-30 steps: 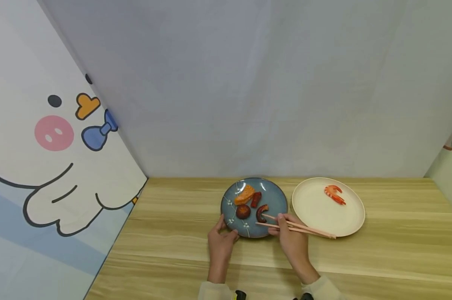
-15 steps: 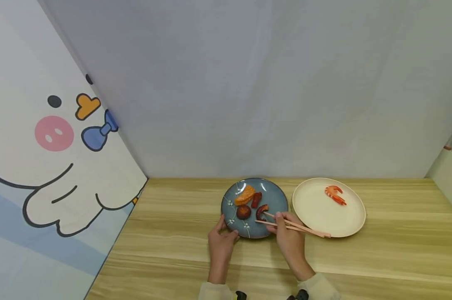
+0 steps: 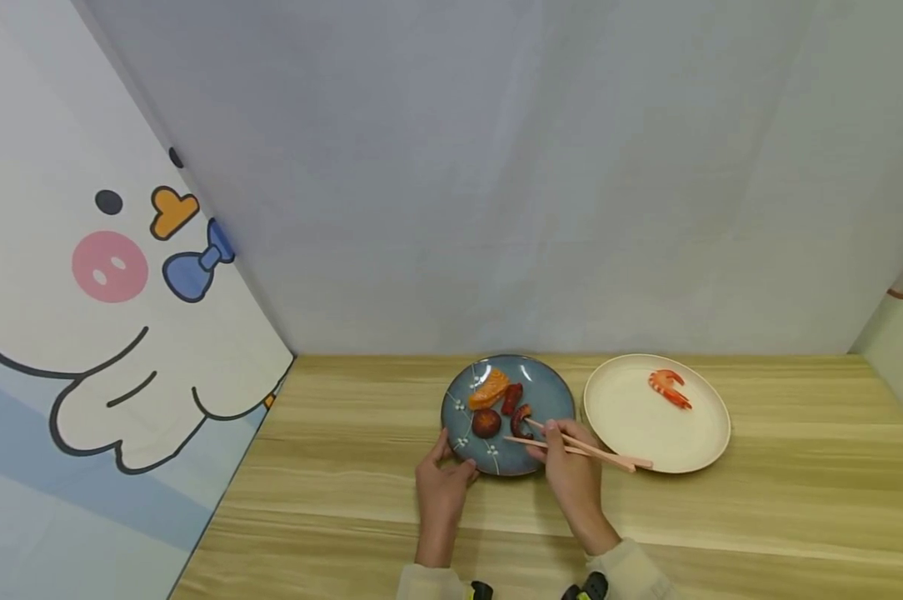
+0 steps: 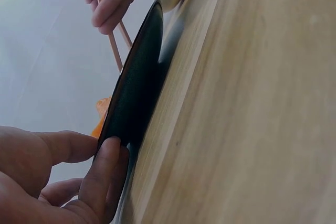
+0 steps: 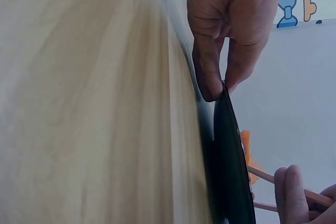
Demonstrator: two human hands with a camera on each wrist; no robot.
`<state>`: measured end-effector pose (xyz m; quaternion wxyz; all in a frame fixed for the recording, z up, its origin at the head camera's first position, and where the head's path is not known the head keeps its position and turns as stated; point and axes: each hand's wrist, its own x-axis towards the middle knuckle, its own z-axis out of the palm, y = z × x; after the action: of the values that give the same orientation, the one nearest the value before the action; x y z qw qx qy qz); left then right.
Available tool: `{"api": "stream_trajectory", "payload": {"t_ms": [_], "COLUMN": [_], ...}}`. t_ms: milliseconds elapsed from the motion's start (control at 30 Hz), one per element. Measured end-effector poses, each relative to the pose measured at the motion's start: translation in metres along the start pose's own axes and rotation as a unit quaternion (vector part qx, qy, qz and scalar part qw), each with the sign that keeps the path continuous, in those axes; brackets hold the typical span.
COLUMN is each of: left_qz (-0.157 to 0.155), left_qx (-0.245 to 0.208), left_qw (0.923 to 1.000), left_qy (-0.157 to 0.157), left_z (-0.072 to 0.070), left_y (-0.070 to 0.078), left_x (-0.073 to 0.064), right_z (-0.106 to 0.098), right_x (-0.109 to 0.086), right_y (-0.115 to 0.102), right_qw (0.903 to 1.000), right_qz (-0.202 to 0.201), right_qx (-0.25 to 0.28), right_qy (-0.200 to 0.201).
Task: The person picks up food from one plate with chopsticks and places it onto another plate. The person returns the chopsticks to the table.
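Since a second ago, the right hand (image 3: 575, 479) and its chopsticks (image 3: 601, 453) have moved leftward and slightly away from the person, and the dark red curled piece (image 3: 516, 422) has shifted a little toward the red piece (image 3: 511, 399); the left hand (image 3: 442, 483) is where it was. That curled piece lies on the blue plate (image 3: 545, 400), ahead of and between the two hands, nearer the right. One chopstick tip sits at its upper part and the other passes across its near end; whether they squeeze it cannot be told. Grasping the pair, the right hand bends its fingers around the sticks, which cross behind it. Thumb and fingers of the left hand pinch the plate's near left rim.

Two chopsticks, two plates and five food pieces can be counted. Four pieces share the blue plate: one orange piece (image 3: 490, 389), one red, one round brown piece (image 3: 486, 423) and the curled one. Just right of it on the tabletop (image 3: 346, 467), the cream plate (image 3: 631, 425) bears one shrimp (image 3: 669, 389).
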<state>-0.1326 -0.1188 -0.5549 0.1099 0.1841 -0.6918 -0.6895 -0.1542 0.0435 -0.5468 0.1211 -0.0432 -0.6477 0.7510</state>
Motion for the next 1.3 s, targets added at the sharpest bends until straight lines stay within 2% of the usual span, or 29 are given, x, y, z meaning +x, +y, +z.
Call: {"api": "stream_trajectory", "payload": {"t_ms": [167,400,733,967,1133,1300], "left_qz": [-0.007,-0.006,-0.009,-0.004,-0.01,-0.012], "left_qx": [-0.001,0.003,-0.006,-0.003,0.005,0.003], "left_qw": [1.0,1.0,0.9999,1.0,0.9999,0.9998], "left_qy": [0.0,0.003,0.003,0.006,0.012,0.014], "left_z": [-0.001,0.0,0.001,0.001,0.001,0.002], "left_y": [0.001,0.003,0.004,0.003,0.0,0.001], "left_x": [0.0,0.0,-0.002,-0.002,0.001,0.002], "right_z": [0.002,0.0,-0.008,-0.015,-0.019,-0.023], "right_x": [0.0,0.002,0.006,0.01,0.011,0.013], "right_y": [-0.001,0.002,0.0,0.002,0.005,0.005], "right_qw": [0.9999,0.9993,0.9982,0.9986,0.9982,0.9978], "right_qz": [-0.004,-0.033,-0.057,-0.052,-0.05,-0.013], "right_qx": [-0.009,-0.018,0.011,0.004,0.031,0.061], "right_qy": [0.006,0.01,0.013,0.013,0.014,0.021]}}
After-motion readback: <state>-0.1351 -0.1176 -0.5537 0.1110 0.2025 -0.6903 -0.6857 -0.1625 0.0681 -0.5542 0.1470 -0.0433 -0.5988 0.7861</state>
